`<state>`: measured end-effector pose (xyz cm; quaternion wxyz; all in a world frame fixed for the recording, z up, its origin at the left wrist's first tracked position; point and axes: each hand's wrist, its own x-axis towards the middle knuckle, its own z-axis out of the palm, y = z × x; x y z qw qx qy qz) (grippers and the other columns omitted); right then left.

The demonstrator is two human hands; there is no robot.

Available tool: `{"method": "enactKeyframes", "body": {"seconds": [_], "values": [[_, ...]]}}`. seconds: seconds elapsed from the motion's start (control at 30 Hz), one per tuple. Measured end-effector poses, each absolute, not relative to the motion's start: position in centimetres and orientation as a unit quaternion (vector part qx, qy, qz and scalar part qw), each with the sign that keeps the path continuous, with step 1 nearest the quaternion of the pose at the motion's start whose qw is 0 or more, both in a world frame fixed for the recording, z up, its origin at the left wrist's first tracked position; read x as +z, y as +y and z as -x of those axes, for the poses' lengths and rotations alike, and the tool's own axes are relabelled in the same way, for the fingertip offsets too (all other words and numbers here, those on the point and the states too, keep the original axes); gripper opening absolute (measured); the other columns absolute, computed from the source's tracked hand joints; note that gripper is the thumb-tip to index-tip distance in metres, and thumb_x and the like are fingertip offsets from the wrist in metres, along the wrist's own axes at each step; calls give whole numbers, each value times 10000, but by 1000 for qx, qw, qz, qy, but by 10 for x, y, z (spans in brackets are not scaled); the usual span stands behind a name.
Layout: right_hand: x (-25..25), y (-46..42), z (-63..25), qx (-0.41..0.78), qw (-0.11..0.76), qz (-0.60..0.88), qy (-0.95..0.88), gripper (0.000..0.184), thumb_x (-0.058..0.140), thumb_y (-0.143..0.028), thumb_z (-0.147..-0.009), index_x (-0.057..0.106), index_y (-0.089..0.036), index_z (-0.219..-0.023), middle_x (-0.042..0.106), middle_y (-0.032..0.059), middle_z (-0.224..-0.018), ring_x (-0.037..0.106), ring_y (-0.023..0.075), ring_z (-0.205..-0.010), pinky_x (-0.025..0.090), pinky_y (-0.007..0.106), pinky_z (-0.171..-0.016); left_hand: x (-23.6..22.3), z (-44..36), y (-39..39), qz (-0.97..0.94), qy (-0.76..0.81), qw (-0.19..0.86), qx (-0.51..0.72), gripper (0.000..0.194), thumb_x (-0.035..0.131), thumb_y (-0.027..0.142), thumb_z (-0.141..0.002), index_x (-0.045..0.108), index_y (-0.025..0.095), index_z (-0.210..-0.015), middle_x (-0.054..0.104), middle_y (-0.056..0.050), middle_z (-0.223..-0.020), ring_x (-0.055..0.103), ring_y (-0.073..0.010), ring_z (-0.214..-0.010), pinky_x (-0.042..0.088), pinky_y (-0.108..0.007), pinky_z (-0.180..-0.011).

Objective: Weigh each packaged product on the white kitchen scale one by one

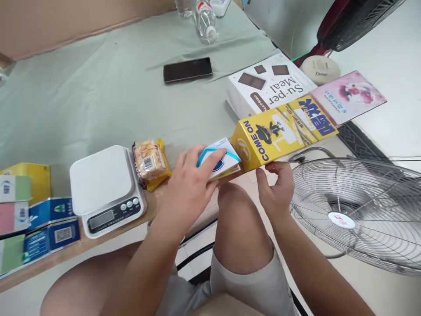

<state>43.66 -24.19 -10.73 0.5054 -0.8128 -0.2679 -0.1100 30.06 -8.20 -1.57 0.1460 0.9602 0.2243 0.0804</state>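
Observation:
A small white box [222, 148] with bright blue lines is under my left hand [192, 177]. My left index finger lies across its top, the thumb is at its near side, and the other fingers are partly hidden behind it. Touching or almost touching its right end is a long yellow carton [271, 134] marked "COME ON". My right hand [278, 186] is just below the carton's near edge, thumb and fingers curved but apart, with nothing visible between them. Whether a fingertip touches the carton, I cannot tell.
A white digital scale [103, 180] and a wrapped snack [150, 163] lie left of my hands. Several flat cartons [52, 228] are at far left. Beyond are a phone [188, 70], a bottle [205, 22], a white "Su-per Meal" box [243, 94] and a pink box [350, 98]. A fan [342, 219] stands right.

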Motion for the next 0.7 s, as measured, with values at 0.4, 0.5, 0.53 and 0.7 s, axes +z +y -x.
{"method": "enactKeyframes", "body": {"seconds": [0.4, 0.5, 0.53, 0.7], "values": [[-111, -255, -458, -124, 475, 807, -327, 73, 630, -300, -906, 596, -239, -929, 664, 19, -871, 651, 200, -847, 532, 366, -761, -19, -314, -74, -957, 210, 171, 106, 653, 669, 85, -871, 593, 353, -1461, 567, -92, -1452, 548, -331, -1297, 532, -501, -1096], [-111, -263, -454, -118, 477, 800, -345, 49, 617, -269, -915, 587, -240, -939, 654, 16, -869, 645, 196, -850, 520, 363, -767, -20, -319, -72, -957, 199, 179, 107, 643, 668, 79, -875, 602, 342, -1457, 570, -88, -1465, 543, -328, -1313, 528, -495, -1108], [-111, -266, -452, -116, 479, 796, -351, 47, 618, -260, -916, 585, -239, -943, 654, 16, -872, 645, 196, -854, 518, 363, -768, -20, -321, -71, -959, 192, 181, 107, 630, 663, 80, -880, 606, 336, -1454, 572, -86, -1471, 543, -328, -1315, 522, -496, -1115], [-110, -276, -439, -102, 484, 783, -377, 51, 617, -229, -927, 591, -237, -970, 660, 28, -895, 655, 205, -859, 533, 370, -758, -22, -326, -68, -963, 164, 192, 96, 620, 650, 98, -905, 585, 311, -1483, 587, -81, -1497, 553, -323, -1328, 480, -509, -1164]]}}
